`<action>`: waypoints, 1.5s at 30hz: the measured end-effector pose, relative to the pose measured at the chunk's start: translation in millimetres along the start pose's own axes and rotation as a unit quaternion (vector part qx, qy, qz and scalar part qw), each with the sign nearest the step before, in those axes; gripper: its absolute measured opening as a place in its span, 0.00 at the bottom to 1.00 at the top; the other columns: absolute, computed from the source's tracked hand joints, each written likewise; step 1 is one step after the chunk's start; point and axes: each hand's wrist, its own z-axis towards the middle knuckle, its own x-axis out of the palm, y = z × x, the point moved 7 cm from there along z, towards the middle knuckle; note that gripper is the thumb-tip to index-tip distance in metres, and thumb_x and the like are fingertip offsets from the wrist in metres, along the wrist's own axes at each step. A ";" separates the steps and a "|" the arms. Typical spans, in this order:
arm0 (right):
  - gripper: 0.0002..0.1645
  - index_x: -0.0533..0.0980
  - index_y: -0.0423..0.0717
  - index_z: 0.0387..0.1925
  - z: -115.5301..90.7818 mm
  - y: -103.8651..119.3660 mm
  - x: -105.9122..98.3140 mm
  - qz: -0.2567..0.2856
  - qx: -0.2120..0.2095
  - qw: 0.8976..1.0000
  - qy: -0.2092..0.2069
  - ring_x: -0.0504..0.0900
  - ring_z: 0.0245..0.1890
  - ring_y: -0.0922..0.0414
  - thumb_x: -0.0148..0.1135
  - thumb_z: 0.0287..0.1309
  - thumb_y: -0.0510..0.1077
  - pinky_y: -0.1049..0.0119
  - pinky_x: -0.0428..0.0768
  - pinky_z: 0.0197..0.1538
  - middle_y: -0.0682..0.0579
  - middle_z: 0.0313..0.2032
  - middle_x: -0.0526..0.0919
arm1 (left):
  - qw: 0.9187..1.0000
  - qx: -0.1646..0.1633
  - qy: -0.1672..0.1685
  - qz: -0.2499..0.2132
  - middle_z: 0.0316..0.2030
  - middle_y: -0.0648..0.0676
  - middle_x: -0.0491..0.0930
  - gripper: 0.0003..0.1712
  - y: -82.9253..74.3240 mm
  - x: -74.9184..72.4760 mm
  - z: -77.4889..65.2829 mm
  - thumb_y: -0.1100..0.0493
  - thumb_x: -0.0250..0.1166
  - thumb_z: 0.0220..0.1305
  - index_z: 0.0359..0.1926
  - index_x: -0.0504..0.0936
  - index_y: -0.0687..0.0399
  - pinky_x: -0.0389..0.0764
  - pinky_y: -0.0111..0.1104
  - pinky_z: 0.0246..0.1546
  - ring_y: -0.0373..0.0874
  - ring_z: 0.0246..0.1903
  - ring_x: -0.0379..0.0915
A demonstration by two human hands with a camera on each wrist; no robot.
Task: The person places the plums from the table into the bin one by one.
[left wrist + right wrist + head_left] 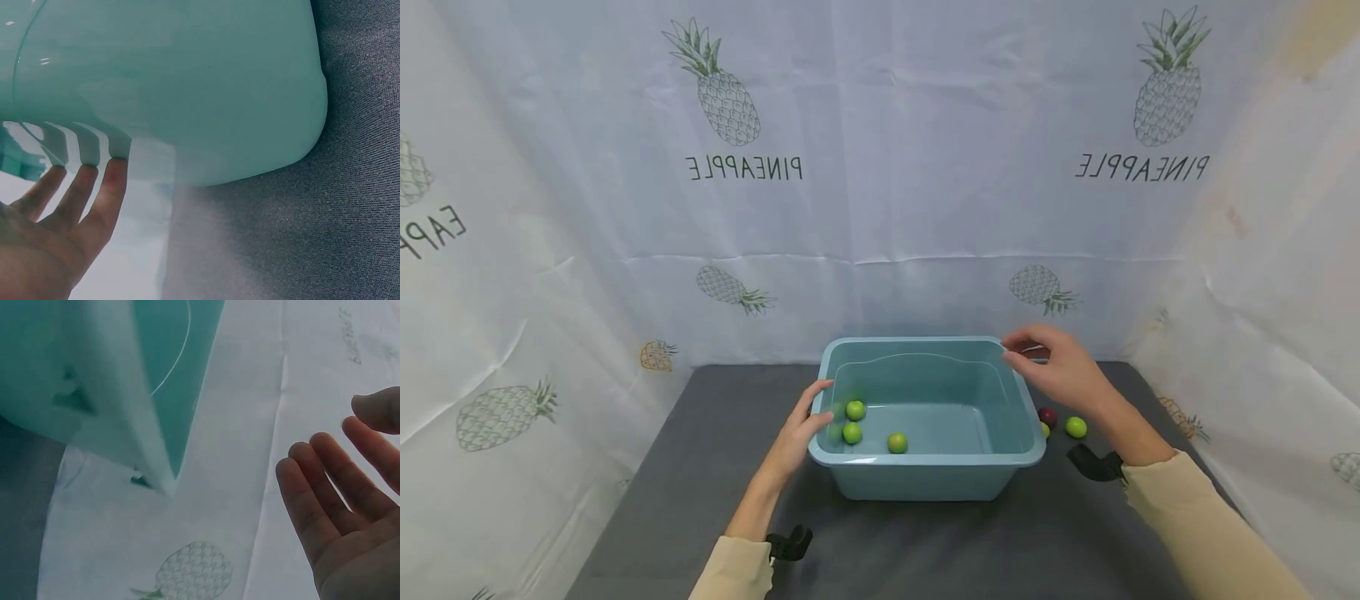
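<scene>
Cloth [880,208] reading PINEAPPLE backwards, left fingers [110,187] extended against basin [925,479], right fingers [305,503] parted, empty

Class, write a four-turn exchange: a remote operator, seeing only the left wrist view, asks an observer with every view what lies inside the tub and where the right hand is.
Operator: My left wrist view doesn't show the contents. What lies inside the tub?
Observer: Three small green fruits, seen in the head view.
Operator: And where is the right hand?
Observer: Near the tub's far right corner, as the head view shows.
</scene>
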 end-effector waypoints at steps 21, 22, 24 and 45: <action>0.18 0.80 0.38 0.53 -47.2 -75.7 -13.4 -0.009 0.063 0.994 -0.087 0.79 0.43 0.71 0.63 0.70 0.46 0.82 0.73 0.47 0.41 0.47 0.84 | 1.000 0.007 -0.003 -0.003 0.80 0.58 0.44 0.29 -1.7 1.2 -1.1 0.55 0.51 0.76 0.76 0.61 0.43 0.48 0.67 0.68 0.61 0.77 0.40; 0.18 0.80 0.38 0.53 -48.7 -79.5 -11.3 -0.010 0.069 0.994 -0.086 0.81 0.45 0.66 0.63 0.70 0.46 0.78 0.76 0.48 0.41 0.48 0.84 | 1.000 0.007 -0.004 -0.004 0.80 0.58 0.44 0.29 -1.8 1.2 -1.2 0.55 0.51 0.76 0.76 0.61 0.43 0.48 0.67 0.68 0.61 0.77 0.41; 0.18 0.80 0.38 0.52 -51.7 -86.8 -6.7 -0.015 0.080 0.993 -0.086 0.84 0.47 0.53 0.63 0.70 0.46 0.68 0.80 0.50 0.41 0.48 0.84 | 1.000 0.005 -0.002 -0.004 0.80 0.58 0.44 0.30 -1.4 1.4 -1.5 0.54 0.51 0.76 0.76 0.61 0.43 0.49 0.67 0.68 0.62 0.77 0.42; 0.17 0.78 0.33 0.53 -71.5 -164.5 48.5 0.003 0.141 0.986 -0.088 0.82 0.50 0.37 0.65 0.66 0.40 0.41 0.79 0.52 0.35 0.48 0.83 | 1.000 0.005 -0.002 -0.008 0.80 0.57 0.44 0.29 0.9 2.4 0.2 0.54 0.51 0.76 0.75 0.61 0.41 0.48 0.68 0.68 0.62 0.76 0.42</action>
